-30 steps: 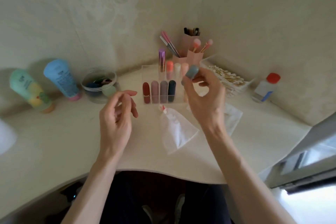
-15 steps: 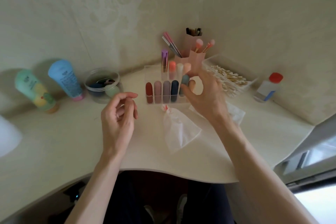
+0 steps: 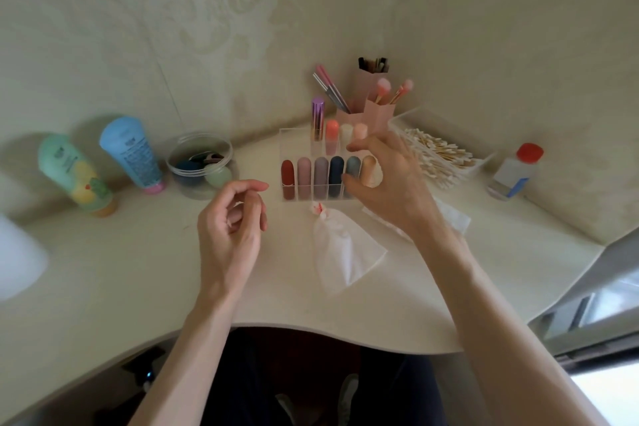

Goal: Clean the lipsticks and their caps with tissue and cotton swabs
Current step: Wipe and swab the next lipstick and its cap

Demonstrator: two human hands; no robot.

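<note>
A clear organizer (image 3: 287, 138) holds a front row of lipsticks: red (image 3: 287, 176), pink, mauve, navy (image 3: 335, 173), grey-blue (image 3: 352, 166) and beige (image 3: 369, 169). Behind them stand a purple one (image 3: 317, 117) and several pale ones. My right hand (image 3: 390, 187) hovers at the row's right end. Its thumb and fingers curve around the gap in front of the grey-blue and beige lipsticks and grip nothing. My left hand (image 3: 231, 221) hangs loosely curled above the table, holding nothing. A folded tissue (image 3: 345, 252) with a red-stained tip lies in front of the organizer. Cotton swabs (image 3: 439, 156) fill a tray.
A second tissue (image 3: 454, 218) lies under my right wrist. A red-capped bottle (image 3: 515, 173) stands at the right. On the left are a clear jar (image 3: 202, 166), a blue tube (image 3: 133, 152) and a green tube (image 3: 74, 173). Pink brush holders (image 3: 378, 111) stand behind the organizer.
My right hand carried the grey-blue lipstick down into the front row and let go of it. The left hand stayed roughly where it was.
</note>
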